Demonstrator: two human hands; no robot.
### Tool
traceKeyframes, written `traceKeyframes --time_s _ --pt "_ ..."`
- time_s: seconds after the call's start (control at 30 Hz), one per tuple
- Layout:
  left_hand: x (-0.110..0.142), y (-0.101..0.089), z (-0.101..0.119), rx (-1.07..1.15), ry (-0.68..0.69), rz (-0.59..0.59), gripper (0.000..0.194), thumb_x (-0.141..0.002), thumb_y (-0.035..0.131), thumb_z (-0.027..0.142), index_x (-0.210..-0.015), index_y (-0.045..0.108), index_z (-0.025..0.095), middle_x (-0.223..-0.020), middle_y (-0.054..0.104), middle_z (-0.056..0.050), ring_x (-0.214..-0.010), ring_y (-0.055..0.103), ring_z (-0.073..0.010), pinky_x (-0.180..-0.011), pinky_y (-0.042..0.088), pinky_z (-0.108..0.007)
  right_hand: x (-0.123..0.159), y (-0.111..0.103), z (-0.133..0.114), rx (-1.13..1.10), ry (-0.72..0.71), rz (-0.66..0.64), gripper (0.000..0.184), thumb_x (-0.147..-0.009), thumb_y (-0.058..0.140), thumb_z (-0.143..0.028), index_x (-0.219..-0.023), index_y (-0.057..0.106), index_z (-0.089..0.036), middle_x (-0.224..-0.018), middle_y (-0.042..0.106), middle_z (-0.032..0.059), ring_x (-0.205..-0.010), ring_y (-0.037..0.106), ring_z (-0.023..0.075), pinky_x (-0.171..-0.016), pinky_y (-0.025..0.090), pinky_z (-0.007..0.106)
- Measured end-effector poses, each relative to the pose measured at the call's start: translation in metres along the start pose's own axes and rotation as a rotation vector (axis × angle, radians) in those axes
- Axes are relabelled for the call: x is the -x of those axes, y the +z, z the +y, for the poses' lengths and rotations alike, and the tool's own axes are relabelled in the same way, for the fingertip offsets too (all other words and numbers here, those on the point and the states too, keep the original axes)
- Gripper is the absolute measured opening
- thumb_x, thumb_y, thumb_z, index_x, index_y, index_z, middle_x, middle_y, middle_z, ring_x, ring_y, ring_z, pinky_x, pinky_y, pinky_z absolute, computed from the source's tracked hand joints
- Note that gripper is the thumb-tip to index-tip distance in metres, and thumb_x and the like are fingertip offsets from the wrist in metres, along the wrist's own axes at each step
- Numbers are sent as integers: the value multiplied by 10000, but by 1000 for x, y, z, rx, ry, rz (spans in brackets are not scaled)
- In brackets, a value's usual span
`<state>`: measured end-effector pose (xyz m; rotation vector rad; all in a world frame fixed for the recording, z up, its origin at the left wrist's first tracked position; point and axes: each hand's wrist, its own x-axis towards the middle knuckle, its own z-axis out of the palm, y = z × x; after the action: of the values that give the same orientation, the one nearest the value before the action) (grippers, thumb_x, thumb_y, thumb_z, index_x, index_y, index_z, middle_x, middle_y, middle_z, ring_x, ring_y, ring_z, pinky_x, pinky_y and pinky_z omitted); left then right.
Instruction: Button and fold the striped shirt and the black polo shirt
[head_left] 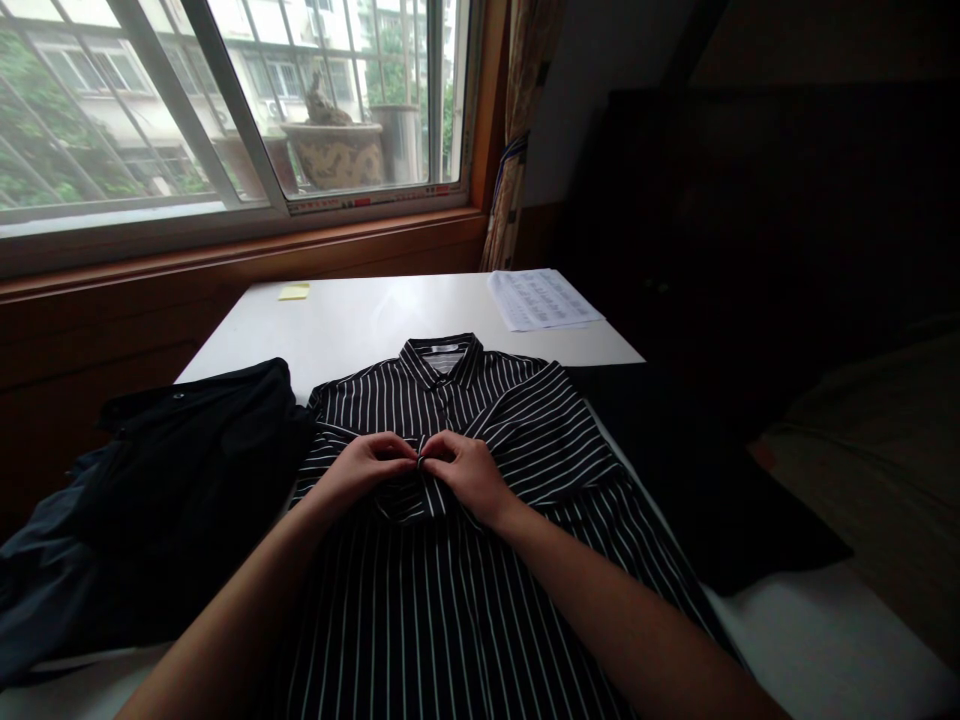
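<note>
A black shirt with white stripes lies spread on the white table, its collar toward the window. Its sleeves are folded inward across the chest. Over the middle of the chest, my left hand pinches the striped cloth between thumb and fingers. My right hand pinches the cloth just beside it, and the fingertips of both hands nearly meet. What exactly lies between the fingertips, a cuff edge or a button, is too small to make out.
Dark folded clothes lie at the left edge of the table, and a black cloth hangs over the right edge. Printed papers and a yellow sticky note lie at the back. Beyond is a window beside a curtain.
</note>
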<state>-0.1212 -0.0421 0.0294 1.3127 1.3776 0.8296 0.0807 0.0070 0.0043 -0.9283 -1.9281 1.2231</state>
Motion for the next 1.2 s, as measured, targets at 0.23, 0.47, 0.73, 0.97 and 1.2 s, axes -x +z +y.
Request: traceKeyframes --time_s 0.23,0.47,0.73,0.97,1.2 --pt "-2 -1 -5 -26 32 -20 263 -761 792 371 -916 722 172 -889 713 -29 -829 644 -179 -751 493 -288 0 -1 0 -42 -13 10 78 -814 706 -180 -873 731 -224 -829 734 -23 -807 699 163 -773 523 274" --pt "-2 6 -10 -52 94 23 263 -740 805 324 -908 667 176 -840 686 -6 -792 637 -169 -710 501 -279 0 -1 0 -66 0 21 48 -820 748 -252 -859 736 -228 -829 740 -17 -803 701 173 -760 525 286" --pt "-1 16 -13 -172 265 181 142 -811 744 284 -883 676 183 -866 690 -10 -802 644 -164 -713 494 -271 0 -2 -2 -56 -38 45 38 -851 733 -259 -857 727 -222 -816 726 -21 -784 690 162 -736 515 271" --pt "0 24 -19 -212 361 277 139 -843 716 246 -966 680 195 -909 689 -21 -805 655 -166 -724 518 -281 -1 -2 -1 44 -137 63 39 -866 720 -196 -848 715 -231 -817 718 -23 -790 682 162 -757 504 275" --pt "0 21 -16 -292 421 255 82 -866 695 205 -947 701 213 -932 687 -27 -867 647 -177 -793 508 -296 0 -1 1 226 -251 81 64 -885 712 -175 -873 682 -231 -867 717 1 -837 675 179 -800 505 297"
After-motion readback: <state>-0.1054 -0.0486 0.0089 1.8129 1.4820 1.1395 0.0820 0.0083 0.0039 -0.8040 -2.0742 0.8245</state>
